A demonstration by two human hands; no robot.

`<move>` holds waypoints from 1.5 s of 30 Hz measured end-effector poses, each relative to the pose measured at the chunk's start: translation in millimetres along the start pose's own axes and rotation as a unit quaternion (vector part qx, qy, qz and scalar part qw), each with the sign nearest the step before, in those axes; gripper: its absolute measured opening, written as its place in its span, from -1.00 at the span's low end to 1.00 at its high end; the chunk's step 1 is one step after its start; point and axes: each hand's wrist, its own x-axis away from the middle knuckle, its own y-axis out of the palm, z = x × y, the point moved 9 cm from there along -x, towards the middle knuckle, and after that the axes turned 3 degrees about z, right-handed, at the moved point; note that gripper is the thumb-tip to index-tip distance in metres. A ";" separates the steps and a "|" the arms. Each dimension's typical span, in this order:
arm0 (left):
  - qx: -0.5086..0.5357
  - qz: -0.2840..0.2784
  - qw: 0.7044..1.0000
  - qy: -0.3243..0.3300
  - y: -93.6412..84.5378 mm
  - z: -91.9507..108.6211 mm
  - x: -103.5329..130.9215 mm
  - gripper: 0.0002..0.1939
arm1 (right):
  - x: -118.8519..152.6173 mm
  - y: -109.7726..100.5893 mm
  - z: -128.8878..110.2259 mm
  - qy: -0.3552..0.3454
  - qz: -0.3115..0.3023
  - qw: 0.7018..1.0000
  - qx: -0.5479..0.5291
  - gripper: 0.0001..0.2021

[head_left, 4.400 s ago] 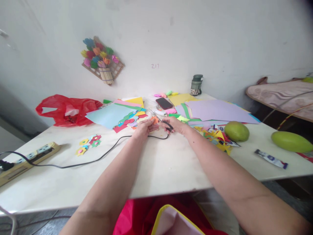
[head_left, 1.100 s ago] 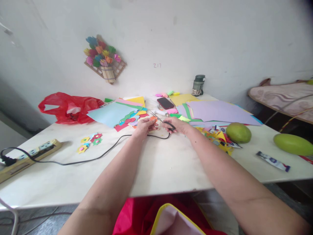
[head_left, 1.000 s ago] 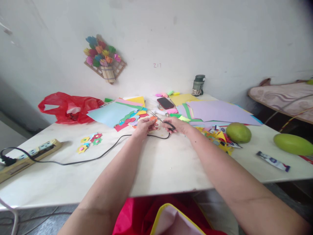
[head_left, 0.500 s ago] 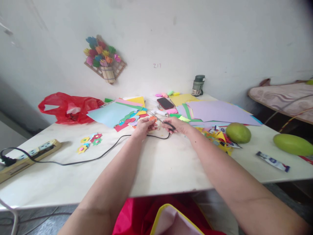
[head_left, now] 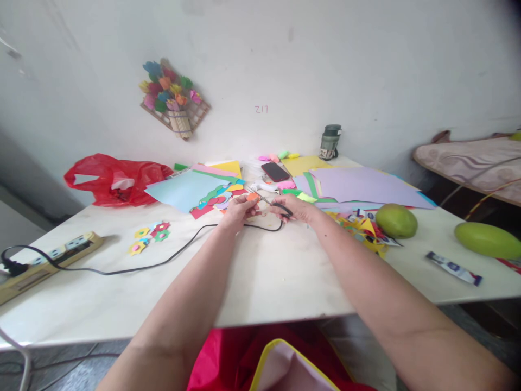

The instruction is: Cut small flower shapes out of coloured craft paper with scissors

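Near the middle of the table, my left hand (head_left: 240, 210) pinches a small piece of orange paper (head_left: 253, 196). My right hand (head_left: 296, 209) is closed on the black handles of a pair of scissors (head_left: 280, 208), whose blades point left toward the orange paper. Whether the blades touch it is too small to tell. Just beyond my left hand lie colored paper scraps (head_left: 211, 202) in red, green and blue. Several paper flowers (head_left: 137, 248) rest on the table to the left. A black cable (head_left: 195, 237) passes below both hands.
A power strip (head_left: 52, 263) and a red plastic bag (head_left: 118, 176) are on the left. Behind are paper sheets (head_left: 175, 187), a phone (head_left: 275, 172) and a dark bottle (head_left: 330, 142). Rightward lie yellow scraps (head_left: 368, 231), a green fruit (head_left: 396, 221), another fruit (head_left: 486, 240) and a tube (head_left: 453, 268).
The orange paper and the scissor blades have shifted very slightly between my hands. Both arms stay almost in place, and the rest of the table looks the same.
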 end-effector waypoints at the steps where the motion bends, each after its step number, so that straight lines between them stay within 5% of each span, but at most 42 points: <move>1: 0.004 -0.001 1.000 -0.002 0.0 -0.2 0.0 -0.71 | -0.3 0.1 0.5 0.002 -0.001 1.000 -0.001 -0.62; 15: 0.055 -0.005 0.996 -0.063 0.0 -6.9 1.2 -0.90 | 0.8 -0.8 2.3 0.008 -0.008 1.000 -0.016 -0.68; 45: 0.020 -0.057 0.997 -0.047 1.6 -7.2 2.2 -0.83 | -2.0 -0.5 9.3 0.008 -0.036 0.999 0.006 -0.69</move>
